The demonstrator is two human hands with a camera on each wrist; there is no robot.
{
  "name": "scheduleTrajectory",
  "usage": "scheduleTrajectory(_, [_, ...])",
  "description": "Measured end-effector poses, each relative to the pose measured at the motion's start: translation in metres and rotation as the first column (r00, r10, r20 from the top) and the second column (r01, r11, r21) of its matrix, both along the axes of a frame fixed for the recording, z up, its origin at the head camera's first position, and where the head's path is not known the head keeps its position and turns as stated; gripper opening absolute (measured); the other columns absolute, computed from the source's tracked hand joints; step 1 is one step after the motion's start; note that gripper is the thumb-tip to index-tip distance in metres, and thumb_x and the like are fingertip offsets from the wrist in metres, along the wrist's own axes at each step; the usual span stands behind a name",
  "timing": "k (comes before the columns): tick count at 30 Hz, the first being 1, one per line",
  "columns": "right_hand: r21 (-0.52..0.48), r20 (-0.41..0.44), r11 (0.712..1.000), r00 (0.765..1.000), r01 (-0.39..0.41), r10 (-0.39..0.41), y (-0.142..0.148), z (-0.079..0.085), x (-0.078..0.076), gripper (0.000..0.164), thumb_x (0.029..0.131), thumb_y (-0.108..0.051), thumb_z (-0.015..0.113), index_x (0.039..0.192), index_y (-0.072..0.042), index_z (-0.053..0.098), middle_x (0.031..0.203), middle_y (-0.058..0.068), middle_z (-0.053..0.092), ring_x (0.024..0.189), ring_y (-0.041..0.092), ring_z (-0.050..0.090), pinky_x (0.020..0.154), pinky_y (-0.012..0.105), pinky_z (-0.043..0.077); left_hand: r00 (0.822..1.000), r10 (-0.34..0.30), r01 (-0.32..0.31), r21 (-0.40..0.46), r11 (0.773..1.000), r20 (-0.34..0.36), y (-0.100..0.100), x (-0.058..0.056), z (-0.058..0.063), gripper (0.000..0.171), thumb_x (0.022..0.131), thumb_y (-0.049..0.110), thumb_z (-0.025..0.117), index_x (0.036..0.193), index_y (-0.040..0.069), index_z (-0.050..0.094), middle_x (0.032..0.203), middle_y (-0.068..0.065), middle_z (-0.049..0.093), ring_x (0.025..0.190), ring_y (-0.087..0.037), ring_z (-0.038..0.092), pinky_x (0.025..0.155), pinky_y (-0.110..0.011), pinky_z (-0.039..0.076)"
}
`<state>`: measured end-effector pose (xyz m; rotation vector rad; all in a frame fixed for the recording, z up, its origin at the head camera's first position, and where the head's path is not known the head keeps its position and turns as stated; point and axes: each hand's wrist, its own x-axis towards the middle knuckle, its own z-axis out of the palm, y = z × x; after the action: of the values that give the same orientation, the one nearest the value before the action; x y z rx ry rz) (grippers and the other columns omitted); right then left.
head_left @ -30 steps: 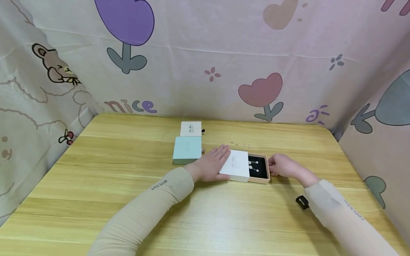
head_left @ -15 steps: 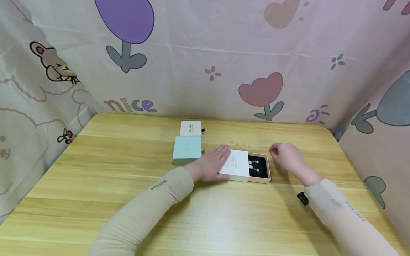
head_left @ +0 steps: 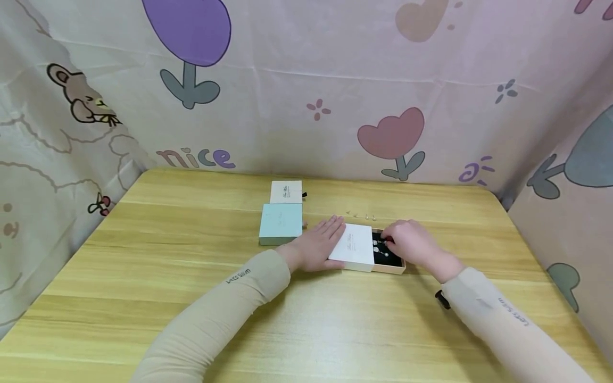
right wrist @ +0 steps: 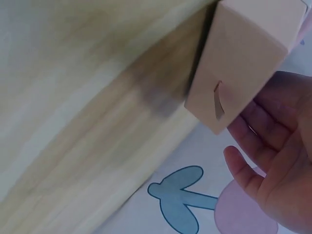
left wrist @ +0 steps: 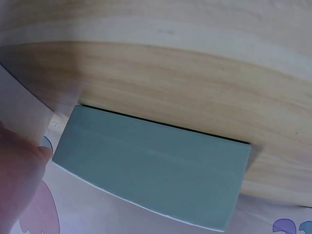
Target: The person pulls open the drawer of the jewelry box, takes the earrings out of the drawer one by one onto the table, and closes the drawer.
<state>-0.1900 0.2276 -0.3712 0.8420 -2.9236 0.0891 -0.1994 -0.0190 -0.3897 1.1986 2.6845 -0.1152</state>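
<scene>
My left hand (head_left: 313, 247) lies with straight fingers on the left part of a white jewelry box sleeve (head_left: 351, 243). Out of the sleeve's right end sticks a peach drawer (head_left: 389, 269) with a black insert (head_left: 390, 261). A pair of pearl drop earrings (head_left: 386, 254) rests on it. My right hand (head_left: 414, 243) reaches over the drawer, fingertips right at the upper earring; whether they pinch it I cannot tell. In the right wrist view that hand (right wrist: 280, 151) appears beside the drawer's end wall (right wrist: 229, 68), which has a ribbon tab (right wrist: 218, 100); the thumb and index tips are hidden.
Left of the left hand sits a mint box (head_left: 280, 223), seen close in the left wrist view, with a smaller white box (head_left: 286, 192) behind. Several tiny earrings (head_left: 367, 217) lie behind the white sleeve. A black clip (head_left: 442, 299) shows by the right sleeve.
The right hand let go of the drawer's right end, rose off it, then moved left over the black insert to the upper earring. The left hand and boxes stayed put.
</scene>
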Motion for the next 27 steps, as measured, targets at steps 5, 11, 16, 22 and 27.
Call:
scheduleTrajectory(5, [0.052,-0.085,0.997,0.994,-0.061,0.065,-0.002,-0.005,-0.001,0.007,0.075,-0.002,0.069,0.078,-0.007,0.072,0.080,0.007,0.071,0.077,0.025,0.066,0.076,0.044,0.053,1.000,0.004,-0.004,-0.001,1.000,-0.003,-0.001,-0.001,0.000,0.091,0.091,0.065,0.031,0.150,0.003,0.000,0.159,-0.013,-0.003,0.146,-0.024,-0.004,0.120,-0.035,0.007])
scheduleTrajectory(11, [0.032,-0.088,0.998,0.994,-0.058,0.061,-0.006,-0.005,-0.001,0.008,0.075,0.001,0.068,0.076,-0.006,0.072,0.077,0.007,0.071,0.073,0.024,0.066,0.074,0.042,0.054,1.000,0.008,-0.008,0.005,1.000,0.004,-0.002,-0.001,-0.001,0.091,0.091,0.065,0.032,0.150,0.004,0.000,0.159,-0.013,-0.003,0.146,-0.024,-0.005,0.120,-0.035,0.006])
scheduleTrajectory(16, [-0.052,0.056,0.998,0.998,0.021,-0.018,-0.003,0.008,-0.004,0.011,0.075,0.002,0.063,0.077,-0.004,0.073,0.078,0.009,0.072,0.068,0.020,0.064,0.067,0.038,0.054,1.000,0.004,-0.004,0.014,1.000,0.013,-0.002,0.000,-0.001,0.091,0.091,0.065,0.032,0.150,0.003,0.000,0.159,-0.013,-0.003,0.146,-0.024,-0.005,0.120,-0.035,0.006])
scheduleTrajectory(22, [-0.176,0.149,0.971,0.980,0.160,-0.134,0.011,0.040,-0.020,0.013,0.081,-0.002,0.060,0.087,0.002,0.071,0.083,0.014,0.071,0.073,0.022,0.065,0.073,0.041,0.054,1.000,0.001,-0.001,0.010,1.000,-0.008,-0.001,-0.001,-0.001,0.090,0.092,0.064,0.032,0.150,0.003,0.000,0.158,-0.014,-0.003,0.146,-0.025,-0.005,0.120,-0.036,0.006])
scheduleTrajectory(27, [-0.176,0.164,0.966,0.973,0.188,-0.160,0.019,0.040,-0.041,0.017,0.083,-0.002,0.056,0.090,0.003,0.071,0.089,0.018,0.071,0.081,0.028,0.066,0.079,0.045,0.053,1.000,-0.001,0.001,-0.008,1.000,-0.017,0.001,-0.001,-0.002,0.091,0.091,0.065,0.031,0.150,0.004,0.000,0.159,-0.013,-0.003,0.146,-0.024,-0.004,0.120,-0.036,0.007])
